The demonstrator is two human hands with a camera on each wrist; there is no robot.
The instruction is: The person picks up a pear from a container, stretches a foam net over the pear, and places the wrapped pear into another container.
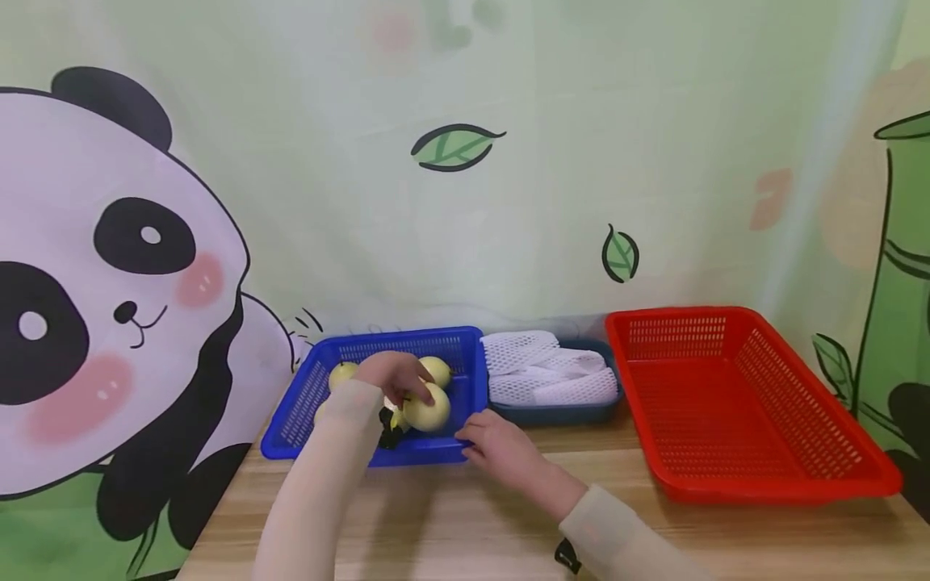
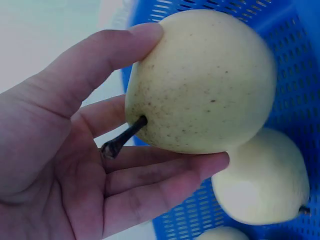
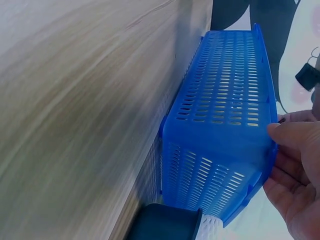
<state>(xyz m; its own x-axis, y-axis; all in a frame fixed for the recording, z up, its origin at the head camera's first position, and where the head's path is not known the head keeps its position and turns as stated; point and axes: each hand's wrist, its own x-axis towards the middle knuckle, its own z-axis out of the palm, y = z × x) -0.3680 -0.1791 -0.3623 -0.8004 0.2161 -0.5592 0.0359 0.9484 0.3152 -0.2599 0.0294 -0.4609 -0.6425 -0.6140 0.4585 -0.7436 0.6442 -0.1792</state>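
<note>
My left hand [image 1: 395, 375] reaches into the blue basket [image 1: 475, 363] and holds a pale yellow pear [image 1: 427, 409] between thumb and fingers. In the left wrist view the pear [image 2: 205, 82] has brown specks, and its dark stem points toward the palm. Another pear [image 2: 262, 180] lies just beneath the fingertips. More pears, such as one at the back [image 1: 436, 371], sit in the basket, partly hidden by the left arm. My right hand [image 1: 501, 448] grips the basket's near right corner; in the right wrist view its thumb [image 3: 295, 134] presses on the rim.
Right of the blue basket stands a dark teal container [image 1: 559, 414] holding white foam net sleeves [image 1: 548, 375]. Farther right is a red basket [image 1: 726, 420] with nothing in it. All stand on a wooden table [image 1: 436, 524] before a panda-printed cloth [image 1: 538, 202].
</note>
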